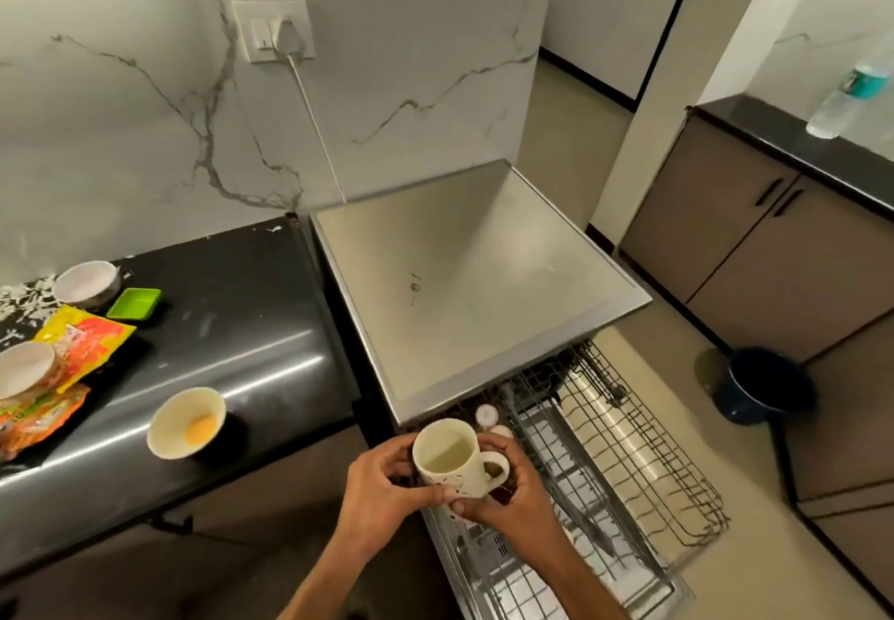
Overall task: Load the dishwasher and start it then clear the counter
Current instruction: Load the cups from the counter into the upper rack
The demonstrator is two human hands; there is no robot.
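Both our hands are wrapped around one white mug [457, 457]. Our left hand [382, 484] curls around its left side, with the thumb pressed on the bottom front. Our right hand [513, 489] curls around the handle side and cups it from below. The mug is upright, its mouth points up at us, and it looks empty inside. We hold it in the air, just above the front left corner of the pulled-out wire rack [629, 464] of the dishwasher [464, 280].

So we think we are in the loading step, and it is still early. The rack looks almost bare. We can see one or two small round things [485, 414] right behind the mug, but we cannot tell what they are.

Next, we think the mug should be turned upside down and set between the wires, so water can run out of it. We must go slow so the handle does not catch on a wire.

More work waits on the black table [251, 329] to the left. A cup with something yellow inside [186, 422] sits near the edge. Farther back are two white bowls [86, 283] [24, 368], a small green dish [134, 303] and bright snack packets [84, 346]. The packets are not for the dishwasher, we think. They get cleared away later.
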